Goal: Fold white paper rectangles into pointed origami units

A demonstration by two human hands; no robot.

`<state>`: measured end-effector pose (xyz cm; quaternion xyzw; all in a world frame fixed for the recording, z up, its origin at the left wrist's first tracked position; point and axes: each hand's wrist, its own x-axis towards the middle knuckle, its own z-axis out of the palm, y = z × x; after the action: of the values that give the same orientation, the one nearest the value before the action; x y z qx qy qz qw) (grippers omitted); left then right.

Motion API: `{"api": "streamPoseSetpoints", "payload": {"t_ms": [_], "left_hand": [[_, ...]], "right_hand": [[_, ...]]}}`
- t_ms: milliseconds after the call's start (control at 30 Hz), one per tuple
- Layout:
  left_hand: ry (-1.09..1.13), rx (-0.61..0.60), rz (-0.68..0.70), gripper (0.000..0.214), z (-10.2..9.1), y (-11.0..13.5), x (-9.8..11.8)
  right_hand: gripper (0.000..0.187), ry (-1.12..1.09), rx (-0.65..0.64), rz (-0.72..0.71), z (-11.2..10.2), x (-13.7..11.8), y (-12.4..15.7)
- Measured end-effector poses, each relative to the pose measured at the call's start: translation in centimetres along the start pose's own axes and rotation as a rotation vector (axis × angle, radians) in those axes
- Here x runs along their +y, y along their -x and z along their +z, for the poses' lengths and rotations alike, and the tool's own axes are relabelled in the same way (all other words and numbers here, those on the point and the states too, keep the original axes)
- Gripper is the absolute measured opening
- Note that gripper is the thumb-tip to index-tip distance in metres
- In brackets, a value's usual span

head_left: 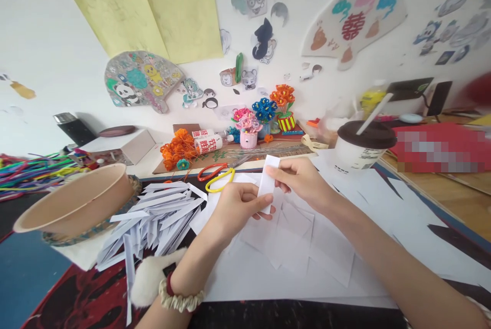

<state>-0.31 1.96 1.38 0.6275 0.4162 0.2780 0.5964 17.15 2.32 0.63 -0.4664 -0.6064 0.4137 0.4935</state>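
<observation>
Between my two hands is a narrow folded strip of white paper (267,183), held upright and slightly tilted. My left hand (245,203) pinches its lower end, thumb in front and fingers behind. Near the top, my right hand (293,175) grips the strip between thumb and fingers. Below them, loose white paper pieces (291,239) overlap on larger white sheets (245,283). To the left of my left forearm lies a heap of folded white paper strips (161,216).
A beige bowl (76,196) stands at the left. Scissors with red and yellow handles (219,179) lie beyond the heap. A lidded cup with a straw (362,147) stands at the right. Pipe-cleaner flowers (247,124) in small pots line the back. A white furry object (151,275) is by my left wrist.
</observation>
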Motion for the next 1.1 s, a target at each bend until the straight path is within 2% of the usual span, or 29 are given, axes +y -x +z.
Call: {"api": "streamPoseSetpoints", "payload": {"t_ms": [167,300,400,733,1100], "left_hand": [[0.019,0.017,0.008,0.031,0.15,0.06,-0.12],[0.050,0.006,0.013,0.031,0.14,0.05,-0.16],[0.065,-0.014,0.015,0.030,0.07,0.10,-0.09],[0.089,0.003,0.005,0.028,0.33,0.19,0.01],[0.006,0.036,0.011,0.040,-0.31,-0.08,-0.29]], "right_hand": [[0.043,-0.032,-0.001,-0.008,0.10,-0.14,0.03],[0.035,-0.053,-0.140,0.054,-0.07,-0.24,0.03],[0.037,-0.057,-0.198,0.090,-0.11,-0.22,0.03],[0.041,-0.105,-0.161,0.087,0.16,-0.20,0.03],[0.041,-0.094,-0.078,0.050,0.06,-0.09,0.07]]}}
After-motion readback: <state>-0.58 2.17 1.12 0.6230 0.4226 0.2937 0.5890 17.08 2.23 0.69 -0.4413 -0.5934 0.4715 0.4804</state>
